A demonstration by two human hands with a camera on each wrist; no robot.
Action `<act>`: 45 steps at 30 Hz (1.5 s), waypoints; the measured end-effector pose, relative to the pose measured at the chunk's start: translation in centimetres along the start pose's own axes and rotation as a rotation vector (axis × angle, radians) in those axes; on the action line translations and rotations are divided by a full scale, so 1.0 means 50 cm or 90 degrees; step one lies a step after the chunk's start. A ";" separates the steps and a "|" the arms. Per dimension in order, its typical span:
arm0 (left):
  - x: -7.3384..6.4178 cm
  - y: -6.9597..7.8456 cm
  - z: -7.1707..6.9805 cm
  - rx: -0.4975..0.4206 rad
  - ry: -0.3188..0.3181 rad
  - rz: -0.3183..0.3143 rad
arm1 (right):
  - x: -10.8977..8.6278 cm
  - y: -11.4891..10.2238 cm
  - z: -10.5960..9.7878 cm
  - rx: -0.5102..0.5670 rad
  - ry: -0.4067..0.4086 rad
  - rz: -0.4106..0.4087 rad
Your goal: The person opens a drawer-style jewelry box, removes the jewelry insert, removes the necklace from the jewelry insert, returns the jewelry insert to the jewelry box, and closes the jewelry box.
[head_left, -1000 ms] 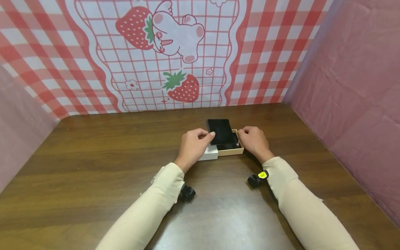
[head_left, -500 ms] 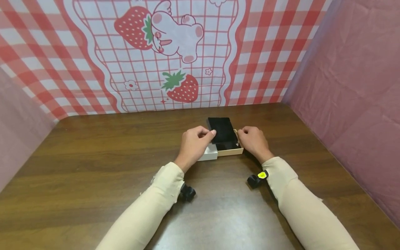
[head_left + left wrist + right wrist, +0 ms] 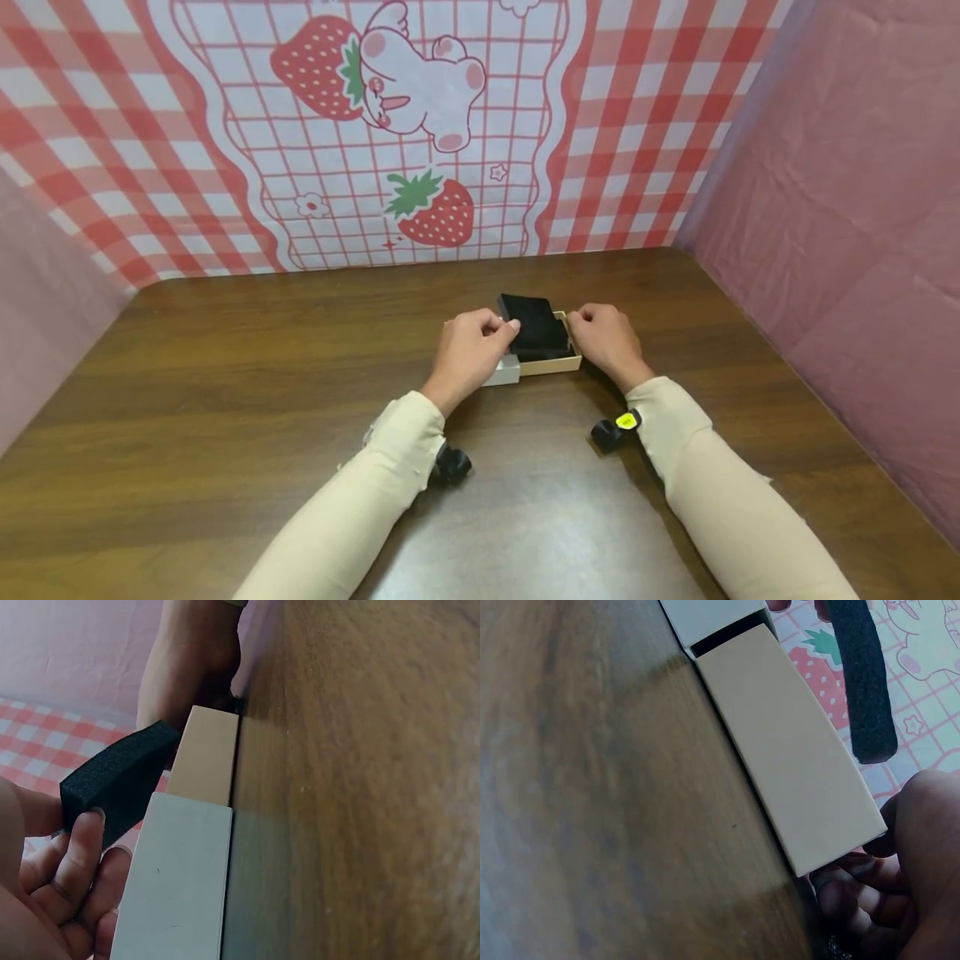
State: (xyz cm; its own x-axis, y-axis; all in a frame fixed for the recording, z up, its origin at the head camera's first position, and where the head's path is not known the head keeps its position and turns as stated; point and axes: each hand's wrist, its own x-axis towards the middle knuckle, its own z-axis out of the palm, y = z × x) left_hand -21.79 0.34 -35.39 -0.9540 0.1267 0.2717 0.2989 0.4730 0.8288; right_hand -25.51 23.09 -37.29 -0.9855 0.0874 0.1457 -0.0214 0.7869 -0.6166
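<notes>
My left hand pinches a black foam pad by its left edge. The pad hangs tilted over a tan box drawer, which sticks out from a white box sleeve. From the left wrist view, the thumb and fingers squeeze the near end of the foam, which stands above the drawer's rim. At the drawer's right end, my right hand grips the end wall with curled fingers; the right wrist view has them at the corner of the tan side. The pad hides most of the drawer's inside.
The box lies on a brown wooden table. Behind it rises a red checked cloth with strawberry prints, and a pink cloth hangs at the right. Black wrist devices sit below both wrists.
The foam pad rose slightly, then came down closer to the drawer as the left hand lowered it. My right hand has stayed at the drawer's end.
</notes>
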 end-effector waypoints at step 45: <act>0.009 0.016 0.030 0.241 0.033 0.017 | 0.002 -0.001 0.001 -0.009 0.002 0.010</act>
State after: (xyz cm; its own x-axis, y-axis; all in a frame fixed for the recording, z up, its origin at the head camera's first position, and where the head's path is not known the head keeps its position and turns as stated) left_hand -22.03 2.09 -35.36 -0.9408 0.1031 0.3229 0.2839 0.7600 0.5846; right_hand -25.63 23.04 -37.27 -0.9850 0.1020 0.1390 -0.0037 0.7938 -0.6082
